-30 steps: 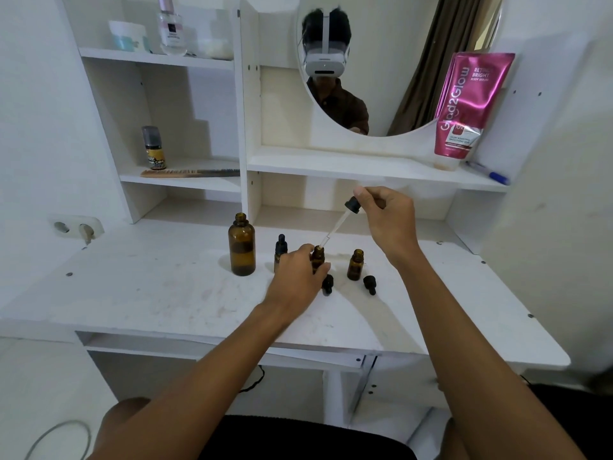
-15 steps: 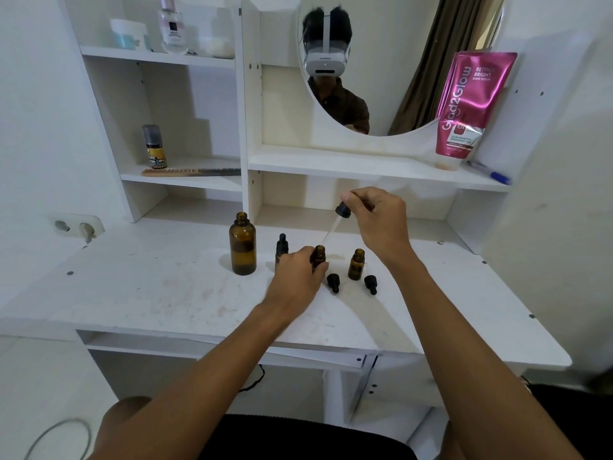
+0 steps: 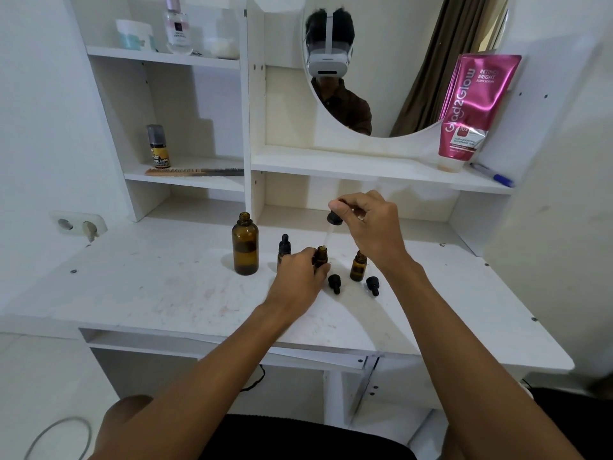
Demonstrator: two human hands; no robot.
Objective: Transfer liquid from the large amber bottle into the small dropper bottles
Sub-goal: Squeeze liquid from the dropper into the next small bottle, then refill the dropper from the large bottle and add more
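Right hand [image 3: 371, 227]: pinches the black bulb of the dropper [image 3: 334, 218] between thumb and fingertips, with the glass tube slanting down to the mouth of a small bottle. Whether the tip is inside the neck I cannot tell.
Left hand [image 3: 298, 277]: fingers are curled round the middle dropper bottle [image 3: 320, 257], holding it upright on the tabletop [image 3: 149, 287].
Step in hand: likely emptying the dropper into that bottle.
Doing it well: get the tip past the rim first, then squeeze the bulb slowly. The neck is narrow, so a fast squeeze may spill.
Left grip: hold low and firm, leaving the mouth uncovered.
Large amber bottle [image 3: 245, 245]: uncapped and upright, to the left of both hands and apart from them.
Neighbours: a capped dropper bottle [image 3: 284, 245] stands just behind the left hand, and an open small bottle [image 3: 358, 266] under the right wrist — easy to knock.
Loose caps [image 3: 335, 283]: two lie near the bottles.
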